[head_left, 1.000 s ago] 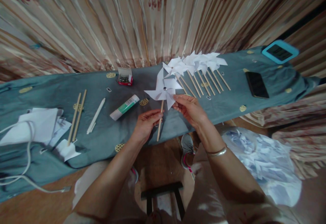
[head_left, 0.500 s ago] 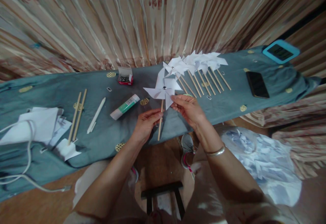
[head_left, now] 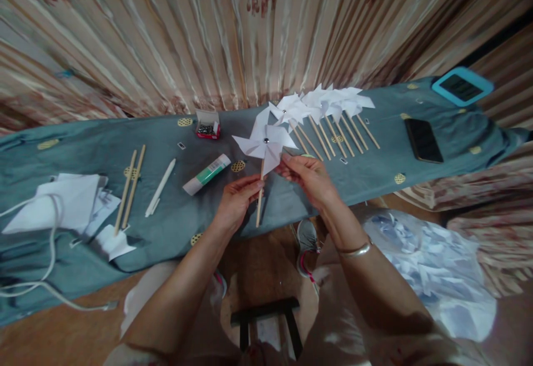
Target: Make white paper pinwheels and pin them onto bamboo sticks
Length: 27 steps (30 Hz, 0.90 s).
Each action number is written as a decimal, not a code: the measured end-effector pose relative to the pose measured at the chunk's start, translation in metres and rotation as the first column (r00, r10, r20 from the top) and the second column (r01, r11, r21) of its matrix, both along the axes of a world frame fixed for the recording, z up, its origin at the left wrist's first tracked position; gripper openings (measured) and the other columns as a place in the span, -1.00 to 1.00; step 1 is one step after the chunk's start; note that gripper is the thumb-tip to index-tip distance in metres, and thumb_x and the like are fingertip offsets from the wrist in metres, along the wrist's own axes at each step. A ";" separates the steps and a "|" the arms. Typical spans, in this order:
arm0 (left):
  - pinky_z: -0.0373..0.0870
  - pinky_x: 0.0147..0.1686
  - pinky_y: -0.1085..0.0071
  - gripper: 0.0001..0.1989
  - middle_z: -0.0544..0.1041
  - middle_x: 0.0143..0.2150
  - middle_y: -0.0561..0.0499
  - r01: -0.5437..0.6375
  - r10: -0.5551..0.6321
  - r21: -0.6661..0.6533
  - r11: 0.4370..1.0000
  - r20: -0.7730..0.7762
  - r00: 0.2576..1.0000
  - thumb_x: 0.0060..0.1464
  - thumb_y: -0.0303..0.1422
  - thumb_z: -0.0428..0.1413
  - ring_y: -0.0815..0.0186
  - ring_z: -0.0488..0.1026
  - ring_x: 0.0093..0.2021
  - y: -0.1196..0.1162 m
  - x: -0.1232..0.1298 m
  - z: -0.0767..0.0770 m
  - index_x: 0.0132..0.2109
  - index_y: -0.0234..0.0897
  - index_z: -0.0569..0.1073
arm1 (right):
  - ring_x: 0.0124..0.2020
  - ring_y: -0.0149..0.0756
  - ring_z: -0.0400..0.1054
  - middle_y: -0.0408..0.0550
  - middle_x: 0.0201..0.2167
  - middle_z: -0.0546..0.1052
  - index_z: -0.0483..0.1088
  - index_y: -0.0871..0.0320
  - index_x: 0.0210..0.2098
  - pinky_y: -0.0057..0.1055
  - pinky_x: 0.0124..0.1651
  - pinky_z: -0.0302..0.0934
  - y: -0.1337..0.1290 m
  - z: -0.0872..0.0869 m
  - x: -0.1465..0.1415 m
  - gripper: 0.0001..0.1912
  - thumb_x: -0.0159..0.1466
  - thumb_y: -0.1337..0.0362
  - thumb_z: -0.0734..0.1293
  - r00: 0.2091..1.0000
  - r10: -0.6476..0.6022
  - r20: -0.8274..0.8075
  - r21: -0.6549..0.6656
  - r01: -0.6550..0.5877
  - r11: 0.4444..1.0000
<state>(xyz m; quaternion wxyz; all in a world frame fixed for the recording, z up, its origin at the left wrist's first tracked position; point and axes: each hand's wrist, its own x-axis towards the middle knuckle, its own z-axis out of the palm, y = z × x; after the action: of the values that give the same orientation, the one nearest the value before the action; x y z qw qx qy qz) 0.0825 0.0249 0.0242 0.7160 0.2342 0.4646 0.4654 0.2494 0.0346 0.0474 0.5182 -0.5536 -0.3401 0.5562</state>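
A white paper pinwheel [head_left: 257,145] with a round silver pin at its centre stands tilted up above the cloth-covered table. My left hand [head_left: 238,199] is closed, thumb and fingers pinching its wooden stick [head_left: 259,202] below the blades. On the other side my right hand [head_left: 307,176] has its fingers curled together, the tips at the edge of the lower right blade. Behind lie several finished-looking pinwheels [head_left: 314,102] in an overlapping row, their sticks pointing toward me. A glue stick [head_left: 207,175] rests left of my left hand.
Farther left are an open red box of pins [head_left: 207,131], a white pen [head_left: 160,187], two wooden sticks [head_left: 134,188], paper sheets [head_left: 69,202] and a white cable [head_left: 52,249]. Rightward lie a phone [head_left: 423,140] and a blue-framed timer [head_left: 463,86]. A plastic bag of paper pieces [head_left: 437,271] sits below.
The held pinwheel has shifted slightly left and its blades have turned a little. My right fingertips now sit more at the blade's edge. The whole view has moved slightly.
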 end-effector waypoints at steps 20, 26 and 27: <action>0.34 -0.38 0.49 -0.59 0.59 -0.50 0.01 0.169 -0.172 -0.048 0.985 -0.077 0.982 -0.50 -0.23 0.52 0.44 0.40 -0.49 -0.014 0.006 -0.003 -0.40 -0.31 0.67 | -0.54 -0.45 0.27 -0.21 -0.58 0.53 0.56 0.04 -0.58 -0.46 -0.45 0.15 0.011 0.001 0.040 -0.66 -0.04 -0.08 0.58 0.979 -0.202 0.023 0.204 0.193 0.960; 0.34 -0.34 0.49 -0.61 0.61 -0.47 0.00 0.183 -0.187 -0.044 0.982 -0.094 0.978 -0.45 -0.22 0.51 0.43 0.42 -0.47 -0.016 0.006 -0.006 -0.38 -0.29 0.68 | -0.59 -0.52 0.20 -0.25 -0.63 0.49 0.56 0.06 -0.59 -0.52 -0.53 0.07 0.015 0.001 0.034 -0.68 -0.13 0.00 0.63 0.983 -0.165 -0.075 0.130 0.174 0.976; 0.34 -0.34 0.49 -0.62 0.61 -0.48 0.00 0.182 -0.185 -0.045 0.982 -0.092 0.978 -0.44 -0.23 0.51 0.43 0.41 -0.47 -0.016 0.006 -0.006 -0.38 -0.29 0.68 | -0.58 -0.53 0.21 -0.25 -0.62 0.50 0.57 0.06 -0.58 -0.52 -0.52 0.08 0.015 0.001 0.033 -0.68 -0.15 0.01 0.64 0.982 -0.171 -0.075 0.118 0.179 0.977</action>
<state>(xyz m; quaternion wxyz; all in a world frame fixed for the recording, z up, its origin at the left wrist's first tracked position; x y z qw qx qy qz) 0.0886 0.0090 0.0184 0.7369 0.2851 0.4834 0.3769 0.2827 0.0501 0.0482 0.6093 -0.5300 -0.3071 0.5036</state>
